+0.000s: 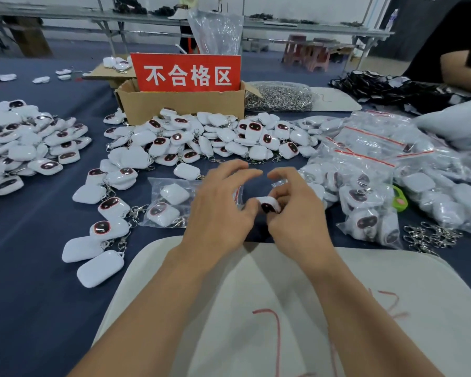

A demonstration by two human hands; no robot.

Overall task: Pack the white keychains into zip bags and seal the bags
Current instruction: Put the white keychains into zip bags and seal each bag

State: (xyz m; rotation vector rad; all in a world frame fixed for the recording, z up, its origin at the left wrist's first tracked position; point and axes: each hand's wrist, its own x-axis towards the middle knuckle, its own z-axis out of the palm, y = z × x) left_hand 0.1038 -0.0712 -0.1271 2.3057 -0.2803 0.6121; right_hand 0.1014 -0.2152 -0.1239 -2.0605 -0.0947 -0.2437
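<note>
On the blue table a clear zip bag (166,204) lies flat with two white keychains inside, its mouth toward my hands. My left hand (223,205) rests over the bag's right end, fingers spread and bent; whether it pinches the plastic is hidden. My right hand (294,205) pinches a white keychain (268,205) with a dark oval face, right beside the bag's mouth. Loose white keychains are heaped behind (215,137) and at the left (30,142). Filled zip bags (370,170) pile up to the right.
A cardboard box (182,104) with a red sign stands behind the middle heap. Metal clips lie in a bag (279,97) at the back and loose (430,236) on the right. A white cloth (256,308) covers the near edge. Another person's arm (460,69) is at far right.
</note>
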